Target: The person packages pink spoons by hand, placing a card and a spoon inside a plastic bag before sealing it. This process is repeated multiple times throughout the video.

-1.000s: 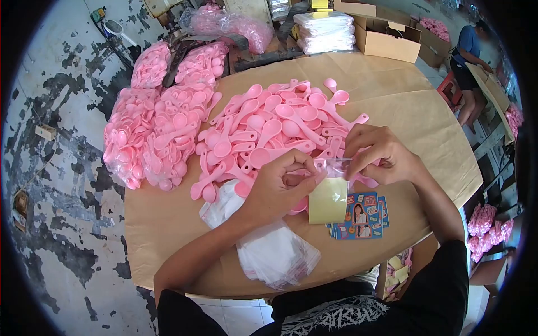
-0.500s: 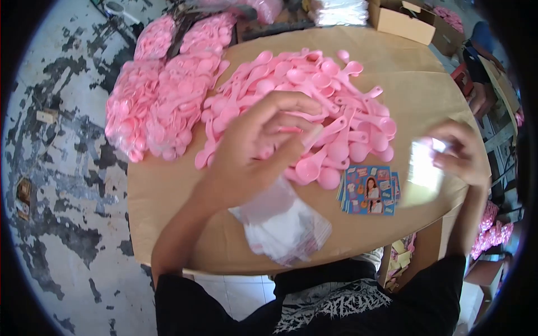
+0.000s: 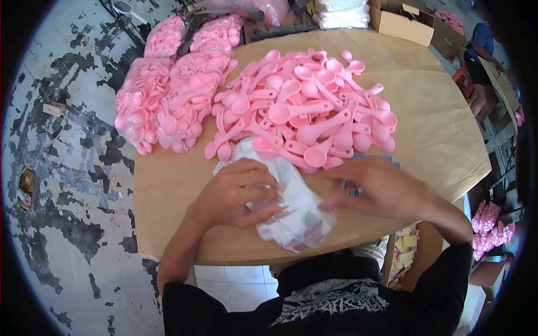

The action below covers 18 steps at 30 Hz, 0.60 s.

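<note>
My left hand point(image 3: 240, 193) rests over the left side of a stack of clear plastic bags point(image 3: 294, 193), its fingers loosely bent and apart. My right hand point(image 3: 386, 187) is smeared by motion to the right of the bags, its fingers stretched toward them and nothing visible in them. Beneath it, mostly covered, lie blue printed cards point(image 3: 354, 189). A large heap of pink plastic measuring spoons point(image 3: 305, 106) spreads just beyond both hands, its front edge touching the bags.
Bulging clear bags of pink spoons point(image 3: 185, 103) stand at the table's left. A cardboard box point(image 3: 400, 23) and stacked plastic packs point(image 3: 342, 12) sit at the far edge. Another person point(image 3: 481, 73) is at the right. Below the table's near edge is an open box with yellowish packets point(image 3: 404, 249).
My left hand has come down from in front of the spoons onto the bags. My right hand has moved left over the cards, and the shiny packet it held is out of sight.
</note>
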{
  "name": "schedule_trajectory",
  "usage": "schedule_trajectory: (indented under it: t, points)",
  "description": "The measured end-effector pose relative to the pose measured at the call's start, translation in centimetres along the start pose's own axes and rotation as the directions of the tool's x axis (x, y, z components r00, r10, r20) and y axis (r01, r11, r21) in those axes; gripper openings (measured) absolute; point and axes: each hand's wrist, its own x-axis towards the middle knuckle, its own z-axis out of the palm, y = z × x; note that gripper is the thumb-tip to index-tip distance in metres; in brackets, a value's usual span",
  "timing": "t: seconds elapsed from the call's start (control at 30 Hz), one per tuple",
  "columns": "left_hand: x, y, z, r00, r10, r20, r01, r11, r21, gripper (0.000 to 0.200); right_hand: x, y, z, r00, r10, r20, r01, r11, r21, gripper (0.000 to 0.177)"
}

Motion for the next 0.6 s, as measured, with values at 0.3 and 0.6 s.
schedule_trajectory:
  t: [0.3, 0.6]
  points:
    - [-0.6, 1.6, -0.2, 0.996, 0.066, -0.066, -0.065, 0.998, 0.016, 0.022, 3.3, 1.4, 1.8, 0.956, 0.141, 0.255, -0.216, 0.931, 0.294, 0.024]
    - [-0.8, 1.7, 0.1, 1.0, 0.021, 0.004, -0.021, 0.999, 0.03, 0.023, 2.7, 1.7, -0.7, 0.992, 0.093, -0.087, -0.072, 0.974, 0.216, 0.013]
